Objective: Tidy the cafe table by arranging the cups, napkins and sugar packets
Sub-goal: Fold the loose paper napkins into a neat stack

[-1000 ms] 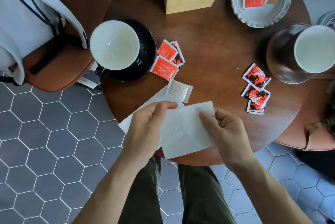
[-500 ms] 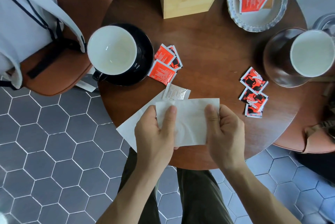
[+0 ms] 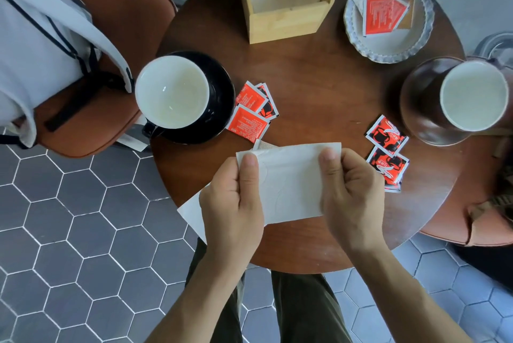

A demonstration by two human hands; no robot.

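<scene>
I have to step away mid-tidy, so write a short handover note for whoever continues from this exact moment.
Left hand and right hand: both pinch the white napkin above the table's near edge; a second napkin lies under it.
Wooden napkin box at the far side holds napkins.
Loose sugar packets: a group beside the black cup and saucer, another group near the brown cup.
Done: a few packets in the scalloped dish.
Left: stow both napkins, gather packets, arrange cups.

A cafe: a small round wooden table (image 3: 319, 70) carries two white cups (image 3: 172, 91) on dark saucers, red sugar packets (image 3: 251, 109), a wooden napkin box (image 3: 286, 20) at the far edge (a paper napkin inside), over grey hexagon floor tiles (image 3: 83, 217).
</scene>
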